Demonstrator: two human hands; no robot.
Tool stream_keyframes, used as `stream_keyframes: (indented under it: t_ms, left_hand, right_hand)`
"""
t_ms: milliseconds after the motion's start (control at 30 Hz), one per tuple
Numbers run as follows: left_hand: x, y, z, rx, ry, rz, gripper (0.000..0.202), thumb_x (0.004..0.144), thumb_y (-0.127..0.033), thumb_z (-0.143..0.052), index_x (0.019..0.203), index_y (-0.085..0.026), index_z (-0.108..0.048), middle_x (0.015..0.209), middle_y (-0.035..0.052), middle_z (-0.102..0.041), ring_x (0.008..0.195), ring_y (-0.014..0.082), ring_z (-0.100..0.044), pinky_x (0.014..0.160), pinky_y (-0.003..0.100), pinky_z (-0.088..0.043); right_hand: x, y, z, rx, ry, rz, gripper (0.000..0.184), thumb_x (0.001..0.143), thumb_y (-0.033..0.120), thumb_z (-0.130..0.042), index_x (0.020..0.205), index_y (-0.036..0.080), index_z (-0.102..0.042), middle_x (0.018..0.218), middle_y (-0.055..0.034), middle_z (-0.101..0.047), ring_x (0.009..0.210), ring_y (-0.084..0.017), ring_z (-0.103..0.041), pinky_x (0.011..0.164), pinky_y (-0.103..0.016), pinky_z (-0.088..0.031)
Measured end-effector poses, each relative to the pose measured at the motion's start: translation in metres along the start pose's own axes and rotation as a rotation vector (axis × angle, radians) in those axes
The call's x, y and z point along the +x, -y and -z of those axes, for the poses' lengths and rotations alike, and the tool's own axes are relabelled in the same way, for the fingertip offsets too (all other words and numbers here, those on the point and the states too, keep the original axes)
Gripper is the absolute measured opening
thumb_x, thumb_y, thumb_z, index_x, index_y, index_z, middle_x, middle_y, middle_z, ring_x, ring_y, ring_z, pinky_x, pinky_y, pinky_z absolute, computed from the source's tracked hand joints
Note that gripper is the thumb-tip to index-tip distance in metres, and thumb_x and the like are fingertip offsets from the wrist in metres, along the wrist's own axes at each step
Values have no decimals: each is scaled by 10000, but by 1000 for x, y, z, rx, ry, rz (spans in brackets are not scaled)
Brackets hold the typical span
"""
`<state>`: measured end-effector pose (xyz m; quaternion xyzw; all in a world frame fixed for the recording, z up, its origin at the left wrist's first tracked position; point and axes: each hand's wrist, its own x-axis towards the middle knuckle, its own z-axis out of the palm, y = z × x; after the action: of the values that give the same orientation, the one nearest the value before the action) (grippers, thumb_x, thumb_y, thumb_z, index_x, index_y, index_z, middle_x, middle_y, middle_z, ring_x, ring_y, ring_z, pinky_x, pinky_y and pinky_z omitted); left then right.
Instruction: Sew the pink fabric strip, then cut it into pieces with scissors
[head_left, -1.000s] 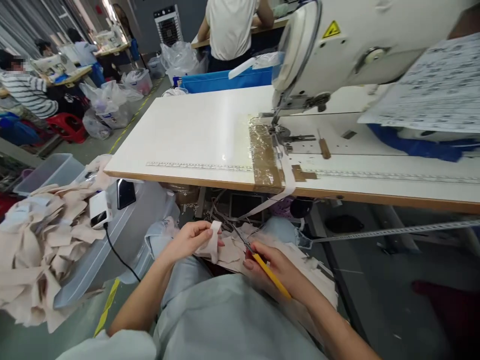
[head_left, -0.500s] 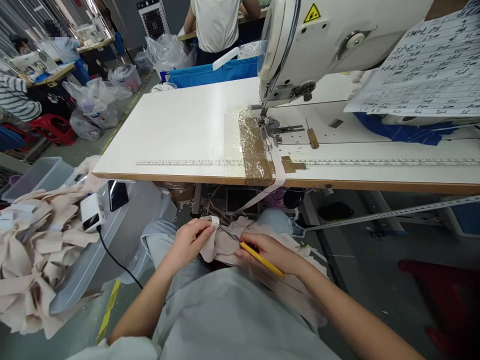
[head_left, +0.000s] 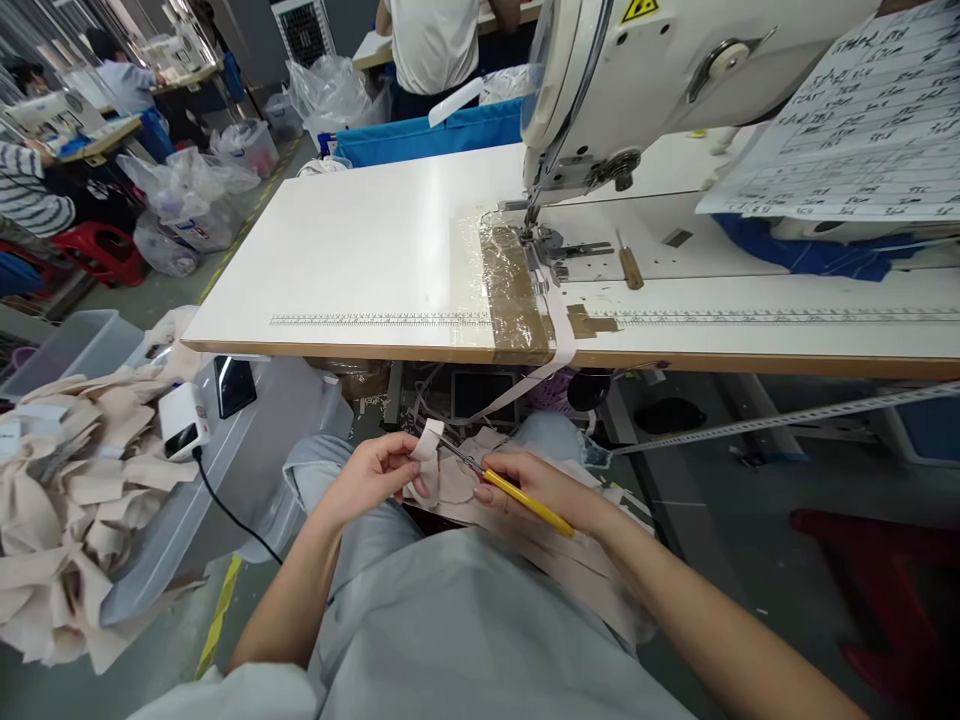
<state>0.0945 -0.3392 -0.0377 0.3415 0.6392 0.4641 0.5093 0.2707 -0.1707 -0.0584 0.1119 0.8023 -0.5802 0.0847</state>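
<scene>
My left hand (head_left: 375, 475) is closed on a pale fabric strip (head_left: 429, 440), pinching it over my lap. My right hand (head_left: 529, 485) grips yellow-handled thread snips (head_left: 517, 492), whose metal tips touch the strip beside my left fingers. Beige fabric pieces (head_left: 457, 485) lie across my lap under both hands. A white strap (head_left: 551, 365) hangs from the sewing machine's needle area (head_left: 536, 235) over the table edge toward my lap.
A white sewing machine (head_left: 675, 70) stands on the white table (head_left: 360, 250), with a printed sheet (head_left: 847, 130) draped over it. At my left a plastic bin (head_left: 247, 450) holds beige fabric pieces (head_left: 67, 500), a phone (head_left: 234, 385) and a charger (head_left: 180, 425). Other people work at tables behind.
The snips' tips have closed in on the strip, and my left hand has turned the strip's end upward. My view shifted slightly.
</scene>
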Motion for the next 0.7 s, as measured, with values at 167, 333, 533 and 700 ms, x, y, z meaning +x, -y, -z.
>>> stream_keyframes:
  t_ms: [167,333,533,700]
  left_hand:
    - [2,3,-9,-79,-96,9,339,820,-482,-621,852,-145,-621,652,57,-696,626,187,-681,470,207,-457]
    - [1,7,-13,-174,-92,27,370,820,-503,-614,831,-133,-618,820,98,-723,660,185,-698,457,193,-451]
    - [-1,12,-15,-224,-125,92,399,781,-519,-648,838,-125,-622,845,111,-725,662,206,-707,464,207,-456]
    - [-2,15,-12,-226,-134,117,403,755,-519,-673,788,-120,-625,812,115,-729,630,201,-698,466,216,-453]
  right_hand:
    - [1,2,2,-111,-9,8,580,800,750,-455,638,202,-358,628,46,-335,583,-115,-317,516,-239,-230]
    - [0,3,-1,-179,42,23,590,820,764,-405,651,200,-370,632,35,-373,587,-122,-356,522,-240,-247]
    - [2,0,-4,-178,81,2,581,821,755,-424,659,197,-403,635,27,-400,585,-127,-380,508,-238,-260]
    - [3,0,-4,-234,70,-6,561,820,732,-451,649,199,-405,615,26,-419,574,-130,-400,497,-238,-258]
